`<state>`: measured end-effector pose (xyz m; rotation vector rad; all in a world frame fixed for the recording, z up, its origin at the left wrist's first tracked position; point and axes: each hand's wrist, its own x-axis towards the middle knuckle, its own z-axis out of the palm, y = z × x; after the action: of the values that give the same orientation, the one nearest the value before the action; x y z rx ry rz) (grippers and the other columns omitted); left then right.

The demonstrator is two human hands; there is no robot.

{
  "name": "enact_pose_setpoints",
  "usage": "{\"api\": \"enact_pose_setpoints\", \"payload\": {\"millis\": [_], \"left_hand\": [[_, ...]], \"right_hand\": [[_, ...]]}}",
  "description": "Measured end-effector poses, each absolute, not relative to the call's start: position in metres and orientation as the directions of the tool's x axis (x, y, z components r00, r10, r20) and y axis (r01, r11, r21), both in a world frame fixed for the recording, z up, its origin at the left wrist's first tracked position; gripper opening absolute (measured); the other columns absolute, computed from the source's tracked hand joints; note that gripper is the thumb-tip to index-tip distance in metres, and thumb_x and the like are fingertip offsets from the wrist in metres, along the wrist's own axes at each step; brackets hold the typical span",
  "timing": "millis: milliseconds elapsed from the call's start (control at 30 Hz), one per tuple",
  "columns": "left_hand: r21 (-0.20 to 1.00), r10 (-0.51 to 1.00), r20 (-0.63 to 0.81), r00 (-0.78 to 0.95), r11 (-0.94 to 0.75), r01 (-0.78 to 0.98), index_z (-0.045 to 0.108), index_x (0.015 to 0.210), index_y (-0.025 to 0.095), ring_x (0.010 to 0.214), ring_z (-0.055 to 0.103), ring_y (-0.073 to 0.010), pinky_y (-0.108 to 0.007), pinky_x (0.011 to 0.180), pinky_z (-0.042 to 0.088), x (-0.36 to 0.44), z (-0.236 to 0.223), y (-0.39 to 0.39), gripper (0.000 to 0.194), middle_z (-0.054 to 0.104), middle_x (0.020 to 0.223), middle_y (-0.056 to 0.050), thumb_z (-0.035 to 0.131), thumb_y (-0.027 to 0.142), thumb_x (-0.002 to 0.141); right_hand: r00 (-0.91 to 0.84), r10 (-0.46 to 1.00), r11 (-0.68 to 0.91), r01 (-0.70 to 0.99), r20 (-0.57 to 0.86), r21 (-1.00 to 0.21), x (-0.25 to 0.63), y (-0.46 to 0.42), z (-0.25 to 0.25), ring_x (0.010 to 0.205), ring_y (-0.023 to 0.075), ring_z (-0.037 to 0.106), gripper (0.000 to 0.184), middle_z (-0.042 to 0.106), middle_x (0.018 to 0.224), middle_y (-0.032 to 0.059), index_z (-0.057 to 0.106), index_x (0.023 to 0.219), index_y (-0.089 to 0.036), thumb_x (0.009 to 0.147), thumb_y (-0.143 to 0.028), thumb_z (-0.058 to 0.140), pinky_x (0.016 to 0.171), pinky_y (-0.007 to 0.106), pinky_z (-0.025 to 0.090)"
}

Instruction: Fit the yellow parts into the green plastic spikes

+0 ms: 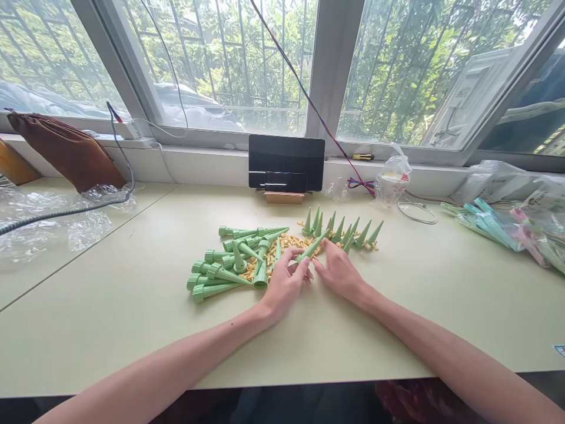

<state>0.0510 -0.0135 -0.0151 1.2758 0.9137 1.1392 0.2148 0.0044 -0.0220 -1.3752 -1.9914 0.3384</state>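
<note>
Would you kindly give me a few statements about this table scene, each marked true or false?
1. The left hand holds a green cone. True.
2. All the other green cones stand upright. False: several cones on the left lie on their sides.
3. Small yellow pieces lie among the cones. True.
4. The brown pouch is to the right of the black tablet. False: it is to the left.
5. The tablet lies flat. False: it is propped up.
</note>
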Motion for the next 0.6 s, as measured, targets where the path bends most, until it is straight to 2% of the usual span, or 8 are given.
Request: {"api": "enact_pose_setpoints", "payload": {"millis": [167, 233, 367, 500, 600], "left_hand": [[0.994, 0.962, 0.09, 0.258, -0.069, -0.09, 0.057, 0.109, 0.018, 0.064, 0.06, -0.0144, -0.028, 0.062, 0.052, 0.0509, -0.0139, -0.0156, 0.033, 0.062, 0.071, 0.001, 0.065, 0.041, 0.087], [0.996, 0.961, 0.087, 0.263, -0.074, -0.058, 0.06, 0.108, 0.017, 0.062, 0.059, -0.0138, -0.026, 0.059, 0.05, 0.0508, -0.0124, -0.0167, 0.032, 0.061, 0.071, 0.001, 0.065, 0.04, 0.086], [0.996, 0.955, 0.084, 0.285, -0.088, 0.001, 0.064, 0.107, 0.017, 0.058, 0.056, -0.0114, -0.024, 0.055, 0.047, 0.0502, -0.0095, -0.0174, 0.03, 0.062, 0.073, 0.0, 0.065, 0.039, 0.087], [0.996, 0.953, 0.086, 0.29, -0.072, -0.06, 0.064, 0.103, 0.016, 0.062, 0.059, -0.0125, -0.026, 0.059, 0.05, 0.0511, -0.0073, -0.0175, 0.029, 0.063, 0.078, -0.002, 0.068, 0.038, 0.084], [0.994, 0.956, 0.077, 0.282, -0.051, -0.098, 0.061, 0.102, 0.015, 0.065, 0.062, -0.014, -0.03, 0.066, 0.054, 0.0521, -0.0063, -0.0184, 0.03, 0.063, 0.079, -0.002, 0.069, 0.037, 0.083]], "right_hand": [[-0.203, 0.905, 0.401, 0.702, 0.374, -0.589, 0.2165, 0.0068, -0.0247, 0.119, 0.0264, 0.059, 0.037, 0.063, 0.126, 0.0127, 0.052, 0.126, -0.017, 0.089, -0.02, 0.05, 0.1, 0.042, 0.048], [-0.212, 0.907, 0.4, 0.7, 0.363, -0.591, 0.2168, 0.0072, -0.0251, 0.124, 0.0269, 0.057, 0.04, 0.061, 0.131, 0.0142, 0.053, 0.128, -0.015, 0.088, -0.018, 0.05, 0.104, 0.042, 0.045], [-0.227, 0.911, 0.399, 0.691, 0.344, -0.602, 0.216, 0.0062, -0.0226, 0.116, 0.0258, 0.061, 0.041, 0.065, 0.124, 0.0147, 0.054, 0.126, -0.013, 0.085, -0.014, 0.049, 0.099, 0.04, 0.048], [-0.22, 0.901, 0.413, 0.697, 0.374, -0.586, 0.2161, 0.0066, -0.0221, 0.105, 0.0234, 0.063, 0.036, 0.067, 0.115, 0.0123, 0.057, 0.118, -0.015, 0.084, -0.008, 0.045, 0.087, 0.036, 0.051], [-0.221, 0.888, 0.423, 0.738, 0.404, -0.526, 0.2181, 0.0082, -0.0249, 0.088, 0.0206, 0.062, 0.034, 0.065, 0.102, 0.0091, 0.058, 0.107, -0.017, 0.081, -0.003, 0.041, 0.074, 0.031, 0.05]]}}
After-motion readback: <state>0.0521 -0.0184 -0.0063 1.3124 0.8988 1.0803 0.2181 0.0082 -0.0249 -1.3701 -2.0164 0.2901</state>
